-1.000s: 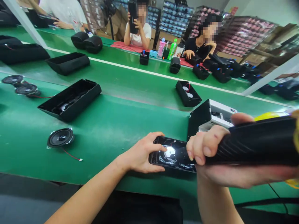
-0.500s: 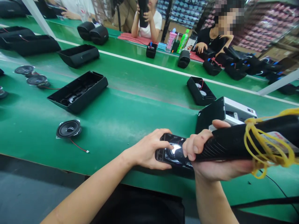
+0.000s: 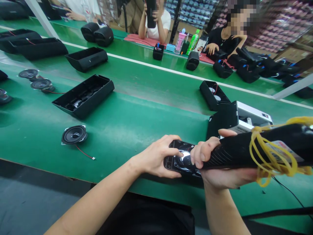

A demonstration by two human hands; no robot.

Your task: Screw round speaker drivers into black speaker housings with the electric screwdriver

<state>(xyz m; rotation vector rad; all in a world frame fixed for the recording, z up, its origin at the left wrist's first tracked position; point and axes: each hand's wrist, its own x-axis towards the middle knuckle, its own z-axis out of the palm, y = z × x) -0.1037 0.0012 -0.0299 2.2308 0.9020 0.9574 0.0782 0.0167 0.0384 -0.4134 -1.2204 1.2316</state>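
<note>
My left hand [image 3: 166,156] is wrapped around the left end of a black speaker box [image 3: 174,165] at the table's near edge. A round speaker with a bright silver centre [image 3: 184,159] shows inside the box, by my fingertips. My right hand [image 3: 212,163] grips a black electric screwdriver [image 3: 237,148] with ribbed sides, a label and yellow bands [image 3: 271,160] tied round it. It slants down over the box's right part, and its tip is hidden behind my fingers.
A loose speaker [image 3: 74,134] with a red lead lies to the left. Behind it stands an open black speaker box [image 3: 84,96]. A black and silver device [image 3: 222,119] stands beyond my right hand. Co-workers sit across the green table [image 3: 146,114]; a black cable [image 3: 276,212] runs at lower right.
The view has shifted slightly, so the table items sit a little further right. Both hands keep their holds, and the screwdriver's rear end appears slightly lower.
</note>
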